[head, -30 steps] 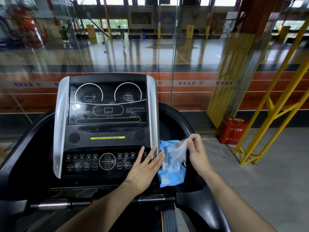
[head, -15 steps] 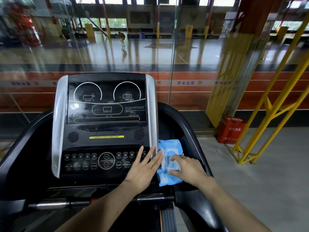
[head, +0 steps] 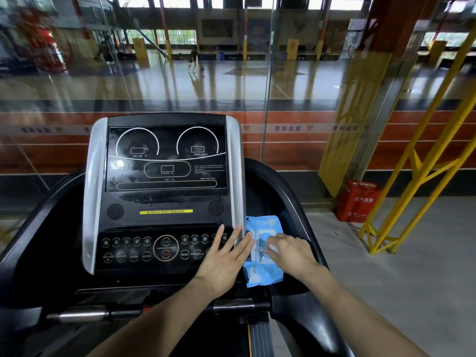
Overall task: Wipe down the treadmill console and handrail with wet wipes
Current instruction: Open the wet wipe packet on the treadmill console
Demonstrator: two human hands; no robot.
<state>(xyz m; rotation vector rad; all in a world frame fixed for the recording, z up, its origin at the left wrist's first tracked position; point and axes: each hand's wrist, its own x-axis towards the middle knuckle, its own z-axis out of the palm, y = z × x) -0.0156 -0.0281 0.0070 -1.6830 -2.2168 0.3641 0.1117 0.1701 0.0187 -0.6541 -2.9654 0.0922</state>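
Gym floor, grey concrete [head: 386,292], with a treadmill set against a glass wall. Nearest: two bare forearms reach forward over a chrome crossbar [head: 82,315] at the treadmill's lower front. Left hand [head: 226,256] lies flat, fingers straight and spread, on the right end of the button panel [head: 154,249], fingertips touching the silver side trim and the near edge of the wipes pack. Right hand [head: 291,251] rests on top of the blue wet wipes pack [head: 260,275], fingers curled down at the pack's clear lid flap; whether they pinch a wipe or only press the flap cannot be told. Pack lies in the black tray just right of the console [head: 164,197], long side running away from the body. Console upright, dark display [head: 166,158] above with two dial outlines, yellow strip reading ALWAYS STAY HEALTHY below it. Black handrail [head: 288,202] curves around the right side past the pack. Farther right: red box [head: 358,202] on the floor, yellow metal frame [head: 425,161]. Beyond the glass: an indoor court with glossy floor, one distant person [head: 193,60].
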